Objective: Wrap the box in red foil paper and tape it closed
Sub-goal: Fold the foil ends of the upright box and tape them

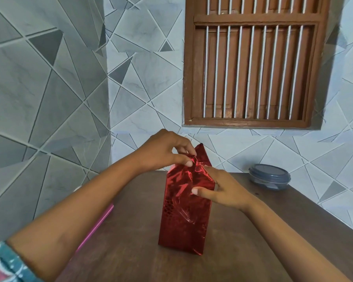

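Sleeve [6, 263] nearest; left hand [161, 151] pinches foil [200, 157] atop box [181, 220], right hand [226, 192] grips its side.

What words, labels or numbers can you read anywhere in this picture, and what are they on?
No text here can be read.
On the wrapped box: shiny red foil with a scale pattern, no writing.
On the container: a pale patch on its side, too blurred to tell whether it is a label.
On the pink strip at the left: no writing shows.
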Tool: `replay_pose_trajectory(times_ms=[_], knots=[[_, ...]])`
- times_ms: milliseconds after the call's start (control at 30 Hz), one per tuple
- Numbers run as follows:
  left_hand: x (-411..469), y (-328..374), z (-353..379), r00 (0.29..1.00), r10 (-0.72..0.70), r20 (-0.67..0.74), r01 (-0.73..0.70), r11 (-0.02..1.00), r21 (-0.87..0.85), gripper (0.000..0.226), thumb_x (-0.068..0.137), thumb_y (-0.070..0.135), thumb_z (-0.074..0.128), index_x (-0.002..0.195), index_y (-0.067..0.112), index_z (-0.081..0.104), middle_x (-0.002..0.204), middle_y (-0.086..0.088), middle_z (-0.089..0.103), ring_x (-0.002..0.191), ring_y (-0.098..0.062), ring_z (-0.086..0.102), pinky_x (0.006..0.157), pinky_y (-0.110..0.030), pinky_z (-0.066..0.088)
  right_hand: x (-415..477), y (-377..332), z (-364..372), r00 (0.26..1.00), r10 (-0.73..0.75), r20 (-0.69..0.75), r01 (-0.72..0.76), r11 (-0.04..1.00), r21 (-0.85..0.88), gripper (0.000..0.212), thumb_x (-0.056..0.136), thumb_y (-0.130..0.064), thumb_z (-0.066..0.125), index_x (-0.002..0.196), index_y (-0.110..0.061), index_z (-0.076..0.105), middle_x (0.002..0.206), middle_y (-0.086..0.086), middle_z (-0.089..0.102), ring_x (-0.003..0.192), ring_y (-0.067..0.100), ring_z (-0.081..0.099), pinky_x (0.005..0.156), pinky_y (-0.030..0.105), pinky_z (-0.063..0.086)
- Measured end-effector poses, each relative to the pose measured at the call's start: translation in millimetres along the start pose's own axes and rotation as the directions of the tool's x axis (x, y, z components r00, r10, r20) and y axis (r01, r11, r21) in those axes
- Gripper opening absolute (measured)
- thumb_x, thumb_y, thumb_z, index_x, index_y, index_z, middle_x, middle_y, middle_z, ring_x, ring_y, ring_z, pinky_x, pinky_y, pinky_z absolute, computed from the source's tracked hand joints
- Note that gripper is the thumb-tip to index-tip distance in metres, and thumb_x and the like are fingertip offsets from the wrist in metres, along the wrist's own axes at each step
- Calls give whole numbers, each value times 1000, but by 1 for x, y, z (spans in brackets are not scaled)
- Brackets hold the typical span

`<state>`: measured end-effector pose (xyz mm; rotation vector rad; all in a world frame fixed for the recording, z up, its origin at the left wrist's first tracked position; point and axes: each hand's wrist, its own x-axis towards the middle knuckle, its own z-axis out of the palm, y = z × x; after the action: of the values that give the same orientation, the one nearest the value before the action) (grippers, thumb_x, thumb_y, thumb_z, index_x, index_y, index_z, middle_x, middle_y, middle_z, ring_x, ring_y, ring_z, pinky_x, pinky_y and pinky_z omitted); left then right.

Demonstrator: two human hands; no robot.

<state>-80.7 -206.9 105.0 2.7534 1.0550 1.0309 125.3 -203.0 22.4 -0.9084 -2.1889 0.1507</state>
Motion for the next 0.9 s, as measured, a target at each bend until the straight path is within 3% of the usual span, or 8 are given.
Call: replay_pose_trajectory(times_ms=[133, 200, 267, 400, 500, 600, 733, 900], knots=[[-16, 13, 6, 1000, -20, 6, 20, 993, -119, 23, 74, 22, 79, 95, 30, 72, 72, 10, 71, 81, 2, 65, 90, -19, 44, -2, -1, -2, 1000, -10, -12, 10, 1000, 6, 33, 81, -34, 69, 110, -41, 57, 100, -26, 63, 95, -6, 59, 82, 15, 44], [-26, 11, 10, 999, 11, 36, -5, 983, -186, 24, 76, 19, 77, 98, 27, 72, 72, 13, 71, 82, -1, 67, 87, -14, 44, -2, 1, 0, 999, -31, -14, 30, 999, -9, 43, 80, -35, 69, 122, -33, 58, 116, -23, 61, 108, -7, 55, 91, 14, 41], [-35, 3, 13, 999, 31, 17, -26, 968, -248, 25, 80, 29, 73, 104, 27, 69, 83, 16, 72, 89, -2, 67, 88, -17, 46, -1, 3, 0, 999, -48, -17, 48, 999, -21, 50, 80, -35, 69, 128, -30, 56, 125, -18, 59, 115, -7, 52, 96, 15, 39], [-42, -24, 10, 988, -87, -129, 9, 863, -506, 54, 76, 60, 60, 115, 23, 63, 112, 9, 69, 110, -6, 61, 91, -14, 43, -1, 5, -1, 998, -60, -4, 59, 997, -56, 41, 82, -34, 69, 121, -29, 58, 102, -40, 55, 96, -17, 53, 83, 8, 39], [-44, -41, 16, 993, -98, 71, 118, 912, -392, 69, 65, 76, 59, 122, 39, 53, 126, 28, 56, 122, 6, 47, 98, -8, 35, 2, 4, -2, 997, -76, 10, 76, 993, -95, 41, 83, -36, 69, 122, -33, 56, 99, -47, 51, 95, -21, 50, 80, 3, 36], [-50, -52, 31, 962, -142, 234, 210, 932, -297, 75, 58, 72, 69, 123, 58, 37, 130, 45, 40, 128, 16, 33, 107, -11, 26, 5, 3, -3, 995, -99, 26, 101, 990, -100, 46, 83, -37, 68, 127, -32, 53, 112, -34, 55, 104, -18, 49, 87, 5, 37], [-51, -55, 40, 969, -153, 194, 211, 923, -322, 78, 65, 39, 79, 122, 57, 30, 116, 60, 33, 121, 27, 29, 96, 4, 22, 14, 3, -4, 989, -138, 49, 144, 976, -163, 66, 81, -36, 69, 140, -24, 43, 136, -19, 42, 125, -12, 30, 101, 0, 18], [-52, -67, 45, 975, -155, 156, 206, 897, -391, 98, 54, 56, 81, 133, 52, 23, 135, 40, 32, 130, 15, 31, 105, -5, 24, 25, -4, -2, 988, -78, 131, 94, 989, -118, 45, 80, -36, 71, 122, -36, 53, 101, -45, 50, 96, -20, 48, 79, 2, 35]])
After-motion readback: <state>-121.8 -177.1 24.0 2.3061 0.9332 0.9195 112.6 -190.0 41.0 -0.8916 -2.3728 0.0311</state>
